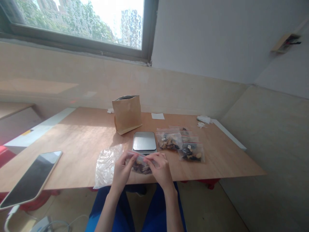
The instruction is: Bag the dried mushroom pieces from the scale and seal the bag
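Both hands, left hand (pixel 122 170) and right hand (pixel 159 168), pinched the top of a small clear zip bag of dark dried pieces (pixel 141 165) at the wooden table's (pixel 79 141) near edge; four filled clear bags (pixel 181 144) lay beside the silver scale (pixel 144 141).

View: we have only one, worn on the head.
Facing: forward and down across our table (pixel 79 138) toward the window (pixel 79 22).
Nearness: our hands close, low centre.
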### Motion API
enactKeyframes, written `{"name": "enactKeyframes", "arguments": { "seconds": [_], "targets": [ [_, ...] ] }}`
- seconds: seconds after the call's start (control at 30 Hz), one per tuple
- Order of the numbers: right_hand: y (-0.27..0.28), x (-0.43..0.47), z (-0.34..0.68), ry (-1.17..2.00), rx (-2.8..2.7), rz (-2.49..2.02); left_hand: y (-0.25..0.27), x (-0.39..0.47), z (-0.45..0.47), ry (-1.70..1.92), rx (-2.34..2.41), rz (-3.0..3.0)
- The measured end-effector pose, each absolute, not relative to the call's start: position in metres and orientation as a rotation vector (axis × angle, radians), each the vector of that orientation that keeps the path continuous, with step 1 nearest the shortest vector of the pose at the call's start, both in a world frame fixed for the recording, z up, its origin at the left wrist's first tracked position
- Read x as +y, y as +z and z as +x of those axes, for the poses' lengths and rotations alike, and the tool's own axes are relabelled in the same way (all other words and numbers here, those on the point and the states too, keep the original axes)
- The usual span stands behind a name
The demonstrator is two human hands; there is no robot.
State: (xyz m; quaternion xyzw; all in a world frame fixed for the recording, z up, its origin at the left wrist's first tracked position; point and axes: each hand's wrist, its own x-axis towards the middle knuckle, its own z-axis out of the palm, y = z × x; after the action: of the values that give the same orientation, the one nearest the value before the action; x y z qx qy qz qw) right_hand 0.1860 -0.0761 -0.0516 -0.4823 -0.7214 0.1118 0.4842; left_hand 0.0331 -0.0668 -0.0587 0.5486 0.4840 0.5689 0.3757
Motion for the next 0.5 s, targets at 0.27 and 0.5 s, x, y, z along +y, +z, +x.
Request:
{"name": "enactKeyframes", "arguments": {
  "seconds": [0.27,0.5],
  "targets": [
    [-0.0481,-0.0788,0.1936,0.139,-1.705,-1.233,-0.0613,-0.0669,0.0327,1.332,1.155,1.390],
    [-0.0517,-0.0755,0.1948,0.210,-1.743,-1.263,-0.0581,-0.0672,0.0343,1.445,1.226,1.365]
  ]
}}
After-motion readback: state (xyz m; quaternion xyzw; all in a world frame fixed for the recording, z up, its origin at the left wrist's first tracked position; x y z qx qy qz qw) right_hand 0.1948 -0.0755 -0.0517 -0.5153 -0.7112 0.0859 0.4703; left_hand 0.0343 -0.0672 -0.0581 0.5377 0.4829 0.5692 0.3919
